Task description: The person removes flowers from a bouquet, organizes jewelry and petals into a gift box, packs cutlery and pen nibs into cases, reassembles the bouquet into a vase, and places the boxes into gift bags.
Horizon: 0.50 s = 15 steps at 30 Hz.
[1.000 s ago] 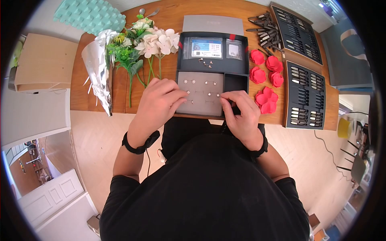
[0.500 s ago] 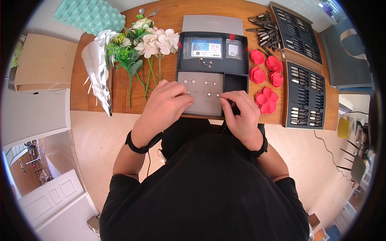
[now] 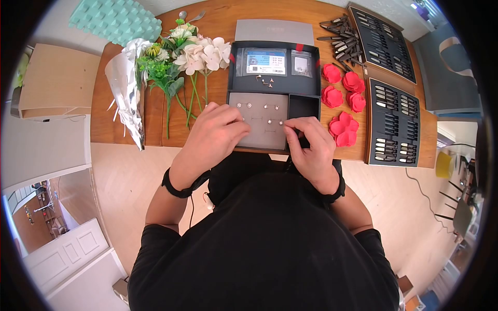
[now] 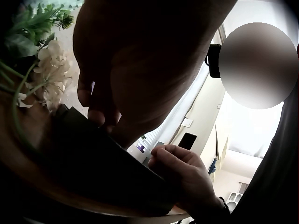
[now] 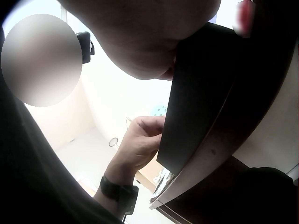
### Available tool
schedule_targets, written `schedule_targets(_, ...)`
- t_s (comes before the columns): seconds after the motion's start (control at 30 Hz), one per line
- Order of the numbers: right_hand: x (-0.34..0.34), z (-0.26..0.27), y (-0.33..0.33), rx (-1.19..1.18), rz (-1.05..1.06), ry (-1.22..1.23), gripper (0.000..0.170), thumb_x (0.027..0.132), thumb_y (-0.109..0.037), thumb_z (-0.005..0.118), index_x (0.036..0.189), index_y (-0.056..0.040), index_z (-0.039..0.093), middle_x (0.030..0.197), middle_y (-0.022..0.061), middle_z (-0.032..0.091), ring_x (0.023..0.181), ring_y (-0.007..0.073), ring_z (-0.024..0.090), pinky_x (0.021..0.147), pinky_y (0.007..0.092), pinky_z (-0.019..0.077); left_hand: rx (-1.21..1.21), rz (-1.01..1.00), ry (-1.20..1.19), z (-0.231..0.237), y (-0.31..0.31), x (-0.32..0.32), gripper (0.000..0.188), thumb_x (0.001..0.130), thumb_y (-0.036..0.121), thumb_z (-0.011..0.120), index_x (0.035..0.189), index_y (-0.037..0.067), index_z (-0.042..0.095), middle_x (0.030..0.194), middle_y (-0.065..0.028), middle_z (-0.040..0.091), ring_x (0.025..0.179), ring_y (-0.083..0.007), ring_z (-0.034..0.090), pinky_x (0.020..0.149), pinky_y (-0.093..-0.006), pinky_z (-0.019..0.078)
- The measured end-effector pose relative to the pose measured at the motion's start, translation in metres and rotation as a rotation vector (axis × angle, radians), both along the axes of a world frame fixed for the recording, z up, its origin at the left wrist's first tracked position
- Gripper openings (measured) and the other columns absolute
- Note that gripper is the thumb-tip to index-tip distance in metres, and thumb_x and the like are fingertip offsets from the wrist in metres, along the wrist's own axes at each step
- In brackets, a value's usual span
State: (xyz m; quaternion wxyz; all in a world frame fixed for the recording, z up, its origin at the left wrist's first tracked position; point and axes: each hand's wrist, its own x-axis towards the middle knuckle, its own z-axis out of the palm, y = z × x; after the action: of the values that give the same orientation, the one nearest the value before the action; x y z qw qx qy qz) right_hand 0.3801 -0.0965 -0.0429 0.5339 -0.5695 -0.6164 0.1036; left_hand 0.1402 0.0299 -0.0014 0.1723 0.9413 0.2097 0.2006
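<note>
A black box (image 3: 232, 140) with a grey earring pad (image 3: 258, 139) lies at the table's front edge. Paired stud earrings (image 3: 244, 105) sit along the pad's upper row, and another pair (image 3: 275, 123) is at middle right. Bent fingers of my left hand (image 3: 215, 132) come together over the pad's lower left, covering the earrings there; what lies between the fingertips I cannot tell. My right hand (image 3: 314, 142) has thumb and index finger at the pad's right edge, right beside an earring. In both wrist views the box wall (image 5: 196, 102) hides the fingertips.
The box's black upper section holds labelled plastic packets (image 3: 266, 62) and loose earrings (image 3: 265, 81). Artificial flowers (image 3: 199, 57) and a foil wrap (image 3: 127, 88) lie left. Red flowers (image 3: 344, 129), black clips (image 3: 345, 44) and filled black trays (image 3: 394, 124) stand right.
My left hand has shifted slightly down and right over the pad, its fingers now covering the lower left earrings that showed earlier. The right hand stays in place.
</note>
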Motion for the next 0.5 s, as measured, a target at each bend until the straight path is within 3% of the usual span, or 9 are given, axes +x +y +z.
schedule_targets(0.27, 0.0, 0.0, 0.0, 0.002, -0.002, 0.0, 0.017, 0.094, 0.008, 0.086, 0.108, 0.0007, 0.079, 0.097, 0.014, 0.078, 0.083, 0.0308, 0.074, 0.067, 0.0386, 0.0591, 0.001, -0.017, -0.008, 0.01, 0.009, 0.003, 0.016, 0.085, 0.007, 0.091, 0.098, 0.008, 0.082, 0.094, -0.0032, 0.069, 0.091, -0.0243, 0.068, 0.084, -0.0404, 0.0474)
schedule_targets(0.5, 0.001, -0.001, 0.001, 0.023, 0.007, -0.019, 0.016, 0.094, 0.008, 0.086, 0.108, 0.0015, 0.078, 0.097, 0.0141, 0.078, 0.082, 0.0298, 0.074, 0.065, 0.0381, 0.0583, 0.143, -0.115, 0.053, 0.026, 0.071, 0.043, 0.012, 0.09, 0.012, 0.089, 0.099, 0.007, 0.081, 0.097, -0.0064, 0.073, 0.096, -0.0298, 0.07, 0.088, -0.042, 0.051)
